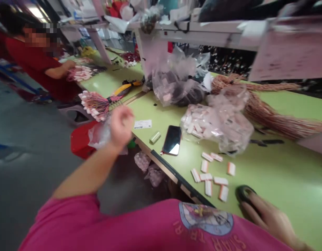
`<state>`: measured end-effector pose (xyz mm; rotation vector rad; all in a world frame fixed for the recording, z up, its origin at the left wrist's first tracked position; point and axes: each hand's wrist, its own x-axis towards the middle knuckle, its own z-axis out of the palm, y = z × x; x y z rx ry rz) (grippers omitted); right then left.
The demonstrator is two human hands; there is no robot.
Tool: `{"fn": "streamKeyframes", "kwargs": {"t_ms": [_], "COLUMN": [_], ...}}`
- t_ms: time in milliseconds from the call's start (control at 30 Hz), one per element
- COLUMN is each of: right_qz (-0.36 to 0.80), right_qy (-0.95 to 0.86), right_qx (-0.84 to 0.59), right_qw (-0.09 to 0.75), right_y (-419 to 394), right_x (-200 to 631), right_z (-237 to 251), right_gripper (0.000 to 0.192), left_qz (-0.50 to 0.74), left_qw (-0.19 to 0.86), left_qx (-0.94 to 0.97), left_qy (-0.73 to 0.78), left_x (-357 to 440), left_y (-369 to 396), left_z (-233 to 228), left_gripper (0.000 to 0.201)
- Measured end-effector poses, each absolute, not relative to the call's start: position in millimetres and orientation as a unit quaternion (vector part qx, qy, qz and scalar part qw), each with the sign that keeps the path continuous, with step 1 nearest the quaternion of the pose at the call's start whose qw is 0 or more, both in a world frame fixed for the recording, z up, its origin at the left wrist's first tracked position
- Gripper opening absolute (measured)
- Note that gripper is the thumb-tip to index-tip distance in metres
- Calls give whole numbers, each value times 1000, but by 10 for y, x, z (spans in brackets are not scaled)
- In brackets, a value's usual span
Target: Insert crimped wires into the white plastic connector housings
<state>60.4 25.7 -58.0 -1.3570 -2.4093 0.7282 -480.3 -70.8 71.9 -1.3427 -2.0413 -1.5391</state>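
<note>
My left hand [122, 126] is raised over the table's left edge, its fingers curled and smeared by motion; whether anything is in them cannot be made out. Just behind it lies a bundle of thin wires with white connectors [94, 106], tied with a dark band, its yellow and black tail trailing back. At the lower right, my right hand [272, 218] grips a roll of black tape [246, 193] on the green tabletop, with fingers at the roll's rim and hole. Several white connectors with orange edges [208, 186] lie loose to its left.
A phone [172, 140], a small metallic cylinder [155, 137] and a white label [143, 124] lie near the table edge. Behind are a plastic bag of white connectors [202, 122] and long brown wires [273, 116]. A co-worker [37, 62] works at the far left, above a red bin [81, 141].
</note>
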Motion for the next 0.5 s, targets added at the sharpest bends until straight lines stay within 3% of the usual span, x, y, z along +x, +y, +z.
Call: {"fn": "streamKeyframes", "kwargs": {"t_ms": [33,167,233,300,500], "right_qz": [256,295,298,305,356], "right_qy": [-846,-838,-828,-820,-810], "right_qx": [-451,-406,-415,-421,-368], "right_qw": [127,214,232,240,285], "right_y": [247,154,84,7,-359], "right_x": [575,362,290,271,490], "right_z": [-511,-200,-114,-103,-44], "right_gripper": [25,28,34,22,27], "left_qz": [-494,-369,-335,-304,-224], "left_qw": [66,-163,-224,-251,-266], "left_qx": [-540,-726,-750,-771,-809], "left_qy": [-678,-557,-526,-501,-474], "left_x": [-4308,-2799,-2328,-1955,-1348], "left_y": [-830,-874,-639,-385,-286], "left_z": [553,-3,-97,-90,94], "left_gripper": [18,48,65,73,43]}}
